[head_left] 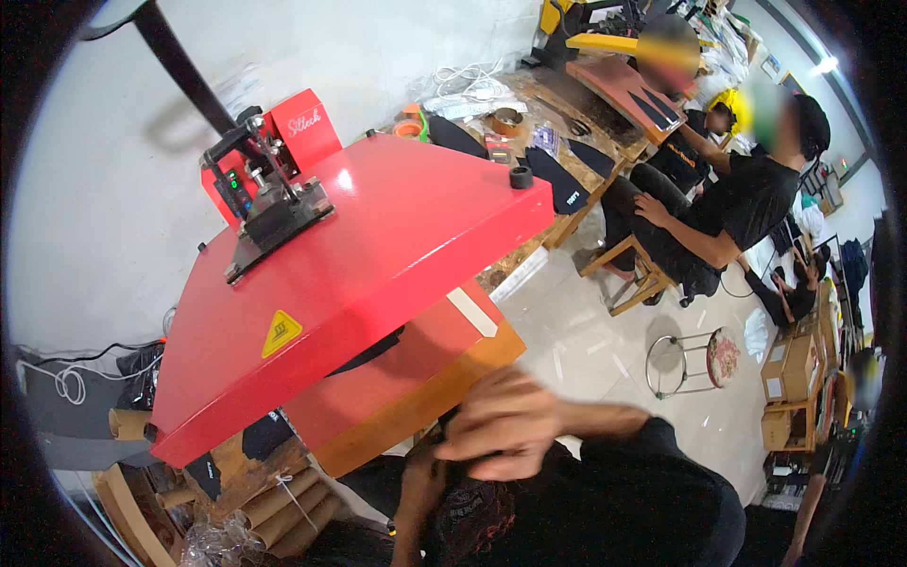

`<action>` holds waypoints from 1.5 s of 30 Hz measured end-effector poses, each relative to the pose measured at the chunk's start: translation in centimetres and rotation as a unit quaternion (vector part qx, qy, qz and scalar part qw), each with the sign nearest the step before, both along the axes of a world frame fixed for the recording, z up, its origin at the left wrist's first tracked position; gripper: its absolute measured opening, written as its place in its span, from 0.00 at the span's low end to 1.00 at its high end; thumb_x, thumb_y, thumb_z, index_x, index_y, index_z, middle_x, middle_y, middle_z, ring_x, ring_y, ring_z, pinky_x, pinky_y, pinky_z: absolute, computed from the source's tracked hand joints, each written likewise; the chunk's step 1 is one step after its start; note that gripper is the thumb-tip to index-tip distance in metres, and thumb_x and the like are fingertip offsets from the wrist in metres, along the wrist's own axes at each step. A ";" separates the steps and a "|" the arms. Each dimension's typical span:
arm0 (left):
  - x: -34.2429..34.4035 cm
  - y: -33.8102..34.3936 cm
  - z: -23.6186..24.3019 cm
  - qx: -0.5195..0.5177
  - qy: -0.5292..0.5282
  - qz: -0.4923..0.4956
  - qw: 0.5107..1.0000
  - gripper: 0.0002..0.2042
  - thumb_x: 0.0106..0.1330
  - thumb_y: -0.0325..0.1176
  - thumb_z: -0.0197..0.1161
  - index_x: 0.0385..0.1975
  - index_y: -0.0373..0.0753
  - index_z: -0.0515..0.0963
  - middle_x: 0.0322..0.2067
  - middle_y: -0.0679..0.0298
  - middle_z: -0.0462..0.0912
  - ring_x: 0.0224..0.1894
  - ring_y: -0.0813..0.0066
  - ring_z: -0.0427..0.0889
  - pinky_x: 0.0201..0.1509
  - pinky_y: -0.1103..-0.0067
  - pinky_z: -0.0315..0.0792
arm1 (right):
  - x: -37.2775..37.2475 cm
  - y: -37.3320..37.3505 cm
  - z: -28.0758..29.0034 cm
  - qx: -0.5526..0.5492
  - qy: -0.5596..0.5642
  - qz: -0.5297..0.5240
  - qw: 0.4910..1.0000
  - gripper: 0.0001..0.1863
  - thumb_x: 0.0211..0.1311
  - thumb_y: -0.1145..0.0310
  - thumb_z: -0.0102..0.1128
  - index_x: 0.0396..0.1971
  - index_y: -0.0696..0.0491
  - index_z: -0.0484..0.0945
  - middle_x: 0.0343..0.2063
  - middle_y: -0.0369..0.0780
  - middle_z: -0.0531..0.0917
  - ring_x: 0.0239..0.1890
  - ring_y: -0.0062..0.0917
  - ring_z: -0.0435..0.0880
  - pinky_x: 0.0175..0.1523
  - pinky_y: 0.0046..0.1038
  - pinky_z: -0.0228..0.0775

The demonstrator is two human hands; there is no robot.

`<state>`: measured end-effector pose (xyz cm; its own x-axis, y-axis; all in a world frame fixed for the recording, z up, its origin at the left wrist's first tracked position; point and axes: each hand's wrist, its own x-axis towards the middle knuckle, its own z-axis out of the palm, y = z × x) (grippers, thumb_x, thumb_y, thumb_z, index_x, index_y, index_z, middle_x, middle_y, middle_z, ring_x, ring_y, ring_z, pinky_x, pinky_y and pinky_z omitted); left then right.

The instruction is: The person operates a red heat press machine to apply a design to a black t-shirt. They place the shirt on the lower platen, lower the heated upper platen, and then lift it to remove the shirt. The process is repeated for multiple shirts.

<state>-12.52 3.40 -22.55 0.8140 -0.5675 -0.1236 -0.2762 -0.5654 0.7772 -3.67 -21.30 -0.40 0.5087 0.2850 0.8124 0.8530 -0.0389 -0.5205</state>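
We stand close to a heat press, its red upper plate (378,246) tilted up and apart from the reddish lower pad (354,411), probably so that the bed can be reached from our side. On that pad, under the plate's near edge, lies a dark flat piece (367,355), mostly hidden; to its right a white strip (472,312) lies near the pad's edge, for a reason we cannot tell.

Our right hand (505,425) is just beyond the bed's near edge, blurred, its fingers curled inward. Our left hand (425,472) is just beside it, lower and in shadow. They meet in front of our dark shirt (605,510), where we cannot tell whether either grips anything.

The yellow warning sticker (282,334) faces us on the plate, presumably to keep fingers off a hot surface. On the far bench, dark cloth pieces (557,180) lie flat, likely to stay smooth and within reach. At the near left, brown rolls (288,510) are bound with white string (298,501), seemingly to stop them spreading. To the right, a co-worker (737,203) sits on a wooden stool (633,274).
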 end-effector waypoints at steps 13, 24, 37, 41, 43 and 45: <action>-2.8 9.7 -9.1 0.087 0.058 0.235 0.966 0.16 0.72 0.39 0.57 0.54 0.38 0.78 0.51 0.51 0.82 0.56 0.49 0.77 0.59 0.55 0.68 | 3.0 3.3 -10.2 -0.233 0.201 -0.192 0.932 0.09 0.60 0.73 0.64 0.40 0.49 0.85 0.31 0.42 0.81 0.33 0.39 0.82 0.38 0.37 0.78; -4.2 9.2 -10.5 0.111 0.018 0.319 0.941 0.14 0.69 0.36 0.59 0.49 0.37 0.81 0.49 0.53 0.84 0.53 0.50 0.80 0.60 0.59 0.69 | 12.5 2.3 -10.9 -0.299 0.162 -0.249 0.907 0.08 0.57 0.75 0.62 0.37 0.59 0.80 0.32 0.51 0.82 0.36 0.46 0.82 0.40 0.44 0.73; -2.4 14.0 -7.2 -0.068 -0.189 0.619 0.759 0.17 0.74 0.33 0.53 0.57 0.31 0.76 0.54 0.50 0.80 0.55 0.58 0.79 0.58 0.67 0.72 | 13.8 4.2 -13.8 -0.288 0.200 -0.183 0.918 0.12 0.64 0.63 0.55 0.37 0.57 0.80 0.32 0.48 0.84 0.37 0.40 0.84 0.43 0.45 0.74; 0.4 15.4 -1.7 -0.237 -0.157 0.634 0.719 0.25 0.73 0.41 0.52 0.64 0.30 0.69 0.61 0.49 0.74 0.57 0.57 0.77 0.59 0.66 0.74 | 14.5 5.5 -13.0 -0.295 0.183 -0.142 0.927 0.15 0.57 0.71 0.56 0.45 0.58 0.78 0.43 0.52 0.80 0.49 0.45 0.79 0.56 0.46 0.69; 0.7 14.6 2.0 -0.249 -0.144 0.619 0.731 0.25 0.74 0.44 0.52 0.65 0.33 0.70 0.60 0.50 0.75 0.55 0.58 0.78 0.58 0.64 0.75 | 15.4 6.2 -12.5 -0.297 0.127 -0.118 0.939 0.20 0.54 0.75 0.56 0.49 0.58 0.77 0.49 0.54 0.79 0.55 0.47 0.76 0.62 0.47 0.66; 1.7 14.3 4.4 -0.128 -0.309 0.531 0.778 0.23 0.76 0.41 0.53 0.62 0.32 0.73 0.56 0.49 0.78 0.50 0.58 0.80 0.52 0.65 0.76 | 16.0 6.9 -12.6 -0.314 0.016 -0.130 0.940 0.25 0.50 0.79 0.56 0.53 0.59 0.76 0.55 0.55 0.77 0.61 0.49 0.74 0.68 0.48 0.64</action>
<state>-10.84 17.71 -18.14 0.7001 0.5249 0.4841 -0.1236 -0.5786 0.8062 12.32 -14.38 -13.01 0.6487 0.5664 0.5083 0.7566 -0.5518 -0.3508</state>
